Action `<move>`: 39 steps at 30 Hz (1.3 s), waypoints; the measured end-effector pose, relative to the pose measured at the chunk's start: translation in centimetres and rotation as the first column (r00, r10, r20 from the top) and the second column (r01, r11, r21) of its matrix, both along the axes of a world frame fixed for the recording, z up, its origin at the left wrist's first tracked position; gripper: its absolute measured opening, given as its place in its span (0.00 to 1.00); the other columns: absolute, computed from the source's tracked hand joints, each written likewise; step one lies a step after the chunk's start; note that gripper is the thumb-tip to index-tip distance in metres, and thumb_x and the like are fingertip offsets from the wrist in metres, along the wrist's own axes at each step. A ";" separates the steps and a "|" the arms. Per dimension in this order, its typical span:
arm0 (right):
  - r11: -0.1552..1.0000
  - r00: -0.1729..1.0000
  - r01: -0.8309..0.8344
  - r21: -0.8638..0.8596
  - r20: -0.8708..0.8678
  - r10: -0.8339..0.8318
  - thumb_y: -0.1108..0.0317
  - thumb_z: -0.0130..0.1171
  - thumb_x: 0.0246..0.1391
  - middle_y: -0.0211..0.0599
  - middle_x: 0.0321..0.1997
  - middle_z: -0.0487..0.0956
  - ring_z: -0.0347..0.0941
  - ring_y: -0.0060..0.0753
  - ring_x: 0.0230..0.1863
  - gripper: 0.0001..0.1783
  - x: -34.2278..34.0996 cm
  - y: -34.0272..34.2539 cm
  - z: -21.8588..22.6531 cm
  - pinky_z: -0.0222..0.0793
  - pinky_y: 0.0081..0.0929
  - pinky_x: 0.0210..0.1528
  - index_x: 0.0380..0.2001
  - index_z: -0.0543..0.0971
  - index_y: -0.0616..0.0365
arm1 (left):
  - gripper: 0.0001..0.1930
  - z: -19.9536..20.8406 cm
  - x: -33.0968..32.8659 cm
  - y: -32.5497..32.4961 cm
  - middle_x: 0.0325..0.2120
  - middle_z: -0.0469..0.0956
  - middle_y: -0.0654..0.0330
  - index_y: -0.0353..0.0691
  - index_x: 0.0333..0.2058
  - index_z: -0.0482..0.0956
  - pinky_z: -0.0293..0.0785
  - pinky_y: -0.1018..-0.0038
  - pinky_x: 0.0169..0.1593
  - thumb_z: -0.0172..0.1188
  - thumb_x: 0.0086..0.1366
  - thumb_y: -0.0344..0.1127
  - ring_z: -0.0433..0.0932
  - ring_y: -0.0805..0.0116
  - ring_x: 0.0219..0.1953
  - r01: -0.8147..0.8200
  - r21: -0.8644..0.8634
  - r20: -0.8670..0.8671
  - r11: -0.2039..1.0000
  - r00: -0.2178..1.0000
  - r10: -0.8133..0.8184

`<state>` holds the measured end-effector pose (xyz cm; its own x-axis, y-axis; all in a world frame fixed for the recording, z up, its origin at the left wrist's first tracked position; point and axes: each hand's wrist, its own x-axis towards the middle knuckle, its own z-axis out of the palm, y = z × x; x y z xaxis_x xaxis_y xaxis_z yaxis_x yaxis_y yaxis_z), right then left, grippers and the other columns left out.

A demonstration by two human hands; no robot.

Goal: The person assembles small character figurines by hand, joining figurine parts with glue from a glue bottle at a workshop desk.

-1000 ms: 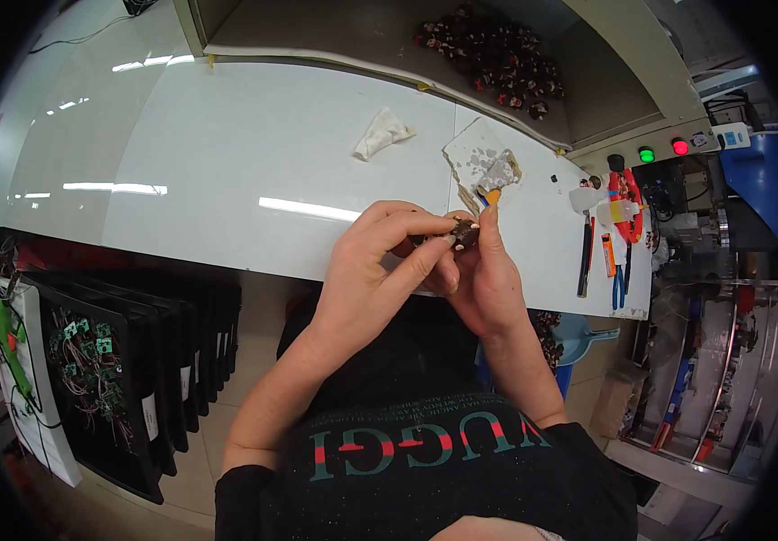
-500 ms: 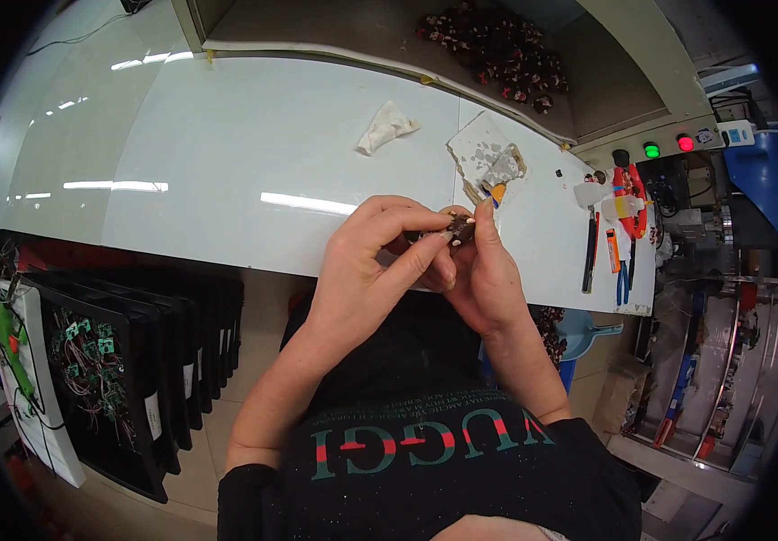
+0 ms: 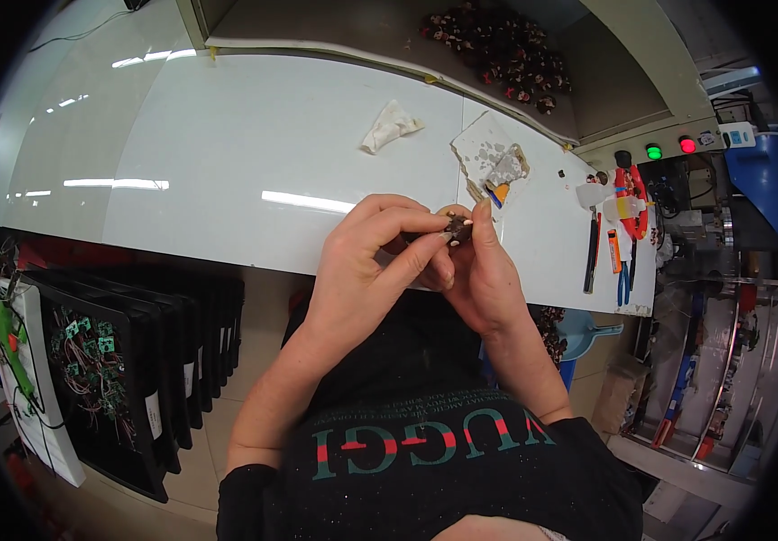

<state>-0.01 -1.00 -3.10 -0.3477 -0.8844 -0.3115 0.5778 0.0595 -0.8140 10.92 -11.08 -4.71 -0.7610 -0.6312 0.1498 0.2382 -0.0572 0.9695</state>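
Observation:
Between my two hands, just over the table's near edge, is a small dark brown piece with cream-white bits. My left hand pinches it with thumb and forefinger from the left. From the other side, my right hand steadies it, its thumb upright and its fingers curled underneath. Much of the piece is covered by my fingers, so its full shape cannot be made out. Several similar brown pieces with cream and red spots lie heaped inside the open-fronted cabinet beyond the table.
On the white table lie a crumpled white cloth, a stained white board, a black stick-like tool, an orange cutter and blue-handled pliers. Black racks with circuit boards stand left. A blue dustpan is lower right.
Both hands stay in nearly the same place and keep their grip. The brown piece has shifted very slightly between my fingers.

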 end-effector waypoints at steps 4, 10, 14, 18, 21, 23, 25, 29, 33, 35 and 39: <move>1.000 0.999 0.016 0.014 -0.031 -0.016 0.43 0.29 0.64 0.25 0.20 0.65 0.58 0.17 0.23 0.27 0.1 -0.5 0.2 0.55 0.16 0.28 0.37 0.68 0.54 | 0.07 0.3 -0.2 -0.6 0.37 0.72 0.56 0.33 0.36 0.78 0.74 0.79 0.36 0.58 0.58 0.25 0.77 0.72 0.33 0.011 0.054 -0.019 0.998 1.000 -0.010; 0.994 0.951 -0.025 0.103 -0.305 0.055 0.58 0.34 0.65 0.29 0.25 0.69 0.63 0.19 0.25 0.17 0.3 -1.5 3.3 0.59 0.17 0.30 0.37 0.69 0.59 | 0.07 1.2 1.0 -2.1 0.35 0.75 0.56 0.33 0.36 0.77 0.68 0.76 0.43 0.56 0.60 0.28 0.73 0.66 0.39 -0.068 0.024 0.013 0.997 0.998 0.068; 0.979 0.755 -0.203 -0.006 -0.637 0.153 0.66 0.45 0.62 0.29 0.29 0.72 0.67 0.18 0.30 0.09 -0.5 -3.3 11.2 0.64 0.17 0.35 0.39 0.70 0.61 | 0.10 3.0 1.6 -2.0 0.37 0.71 0.61 0.36 0.42 0.75 0.68 0.81 0.38 0.56 0.61 0.29 0.71 0.75 0.36 -0.102 0.051 -0.072 0.993 0.992 0.105; 0.931 0.215 -0.364 -0.040 -0.976 0.042 0.70 0.55 0.54 0.31 0.34 0.72 0.70 0.19 0.35 0.09 -0.3 -7.7 21.3 0.67 0.17 0.39 0.37 0.73 0.62 | 0.14 4.9 2.9 -1.5 0.39 0.73 0.59 0.37 0.46 0.73 0.70 0.78 0.43 0.56 0.61 0.29 0.73 0.74 0.37 -0.137 -0.141 -0.046 0.981 0.990 0.132; 0.914 0.121 -0.332 -0.232 -0.972 -0.203 0.65 0.57 0.55 0.40 0.38 0.75 0.74 0.23 0.34 0.13 -1.7 -13.8 28.2 0.69 0.20 0.38 0.39 0.73 0.64 | 0.17 5.6 2.2 -0.7 0.41 0.74 0.58 0.36 0.50 0.69 0.71 0.77 0.44 0.56 0.62 0.29 0.74 0.73 0.38 -0.141 -0.150 -0.026 0.979 0.990 0.139; 0.891 -0.274 -0.216 -0.399 -0.851 -0.448 0.57 0.54 0.56 0.49 0.44 0.75 0.75 0.35 0.40 0.23 -4.2 -19.1 32.9 0.68 0.27 0.43 0.46 0.70 0.65 | 0.17 6.3 1.8 0.0 0.40 0.74 0.57 0.36 0.49 0.70 0.70 0.76 0.45 0.56 0.62 0.31 0.74 0.72 0.38 -0.123 -0.085 0.010 0.989 0.992 0.124; 0.818 -0.455 -0.191 -0.543 -0.689 -0.564 0.55 0.54 0.55 0.51 0.45 0.75 0.75 0.39 0.42 0.25 -6.1 -21.1 33.7 0.68 0.30 0.45 0.47 0.69 0.65 | 0.16 6.8 1.8 0.2 0.38 0.74 0.58 0.36 0.48 0.70 0.70 0.76 0.45 0.56 0.62 0.32 0.74 0.72 0.39 -0.121 -0.147 0.040 0.982 0.991 0.128; 0.790 -0.125 -0.198 -0.581 -0.784 -0.608 0.56 0.55 0.55 0.49 0.46 0.74 0.71 0.39 0.46 0.25 -4.5 -17.6 31.4 0.66 0.31 0.49 0.48 0.69 0.65 | 0.15 6.3 2.6 0.4 0.42 0.72 0.57 0.36 0.48 0.71 0.69 0.77 0.45 0.55 0.62 0.30 0.74 0.72 0.40 -0.149 -0.176 0.013 0.973 0.988 0.153; 0.873 -0.120 -0.312 -0.375 -0.896 -0.427 0.71 0.62 0.47 0.42 0.44 0.75 0.70 0.42 0.46 0.20 -2.6 -9.3 23.0 0.65 0.32 0.49 0.45 0.72 0.60 | 0.14 4.9 3.0 0.3 0.46 0.69 0.57 0.36 0.49 0.70 0.69 0.78 0.48 0.52 0.64 0.29 0.73 0.73 0.43 -0.056 0.007 -0.053 0.998 0.997 0.056; 0.902 -0.177 -0.347 -0.255 -0.927 -0.330 0.71 0.65 0.43 0.41 0.43 0.75 0.70 0.44 0.46 0.19 -2.5 -5.9 18.6 0.66 0.34 0.48 0.42 0.75 0.58 | 0.15 5.1 2.8 -0.1 0.46 0.69 0.57 0.35 0.50 0.68 0.69 0.76 0.49 0.50 0.65 0.29 0.73 0.71 0.45 -0.016 0.172 -0.052 0.985 0.998 0.025; 0.982 0.142 -0.078 -0.173 -0.977 -0.161 0.74 0.65 0.42 0.40 0.42 0.75 0.71 0.40 0.45 0.21 -2.7 1.1 10.3 0.66 0.30 0.47 0.42 0.74 0.59 | 0.16 4.9 0.4 -0.6 0.44 0.71 0.59 0.34 0.53 0.65 0.70 0.77 0.51 0.48 0.68 0.33 0.72 0.73 0.44 0.140 0.371 -0.008 0.918 0.989 -0.148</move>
<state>-2.73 0.14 7.23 -0.2881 -0.8436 0.4531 -0.7256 -0.1164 -0.6782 11.30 -11.69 0.19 -0.8483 -0.5219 -0.0889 0.1818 -0.4449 0.8770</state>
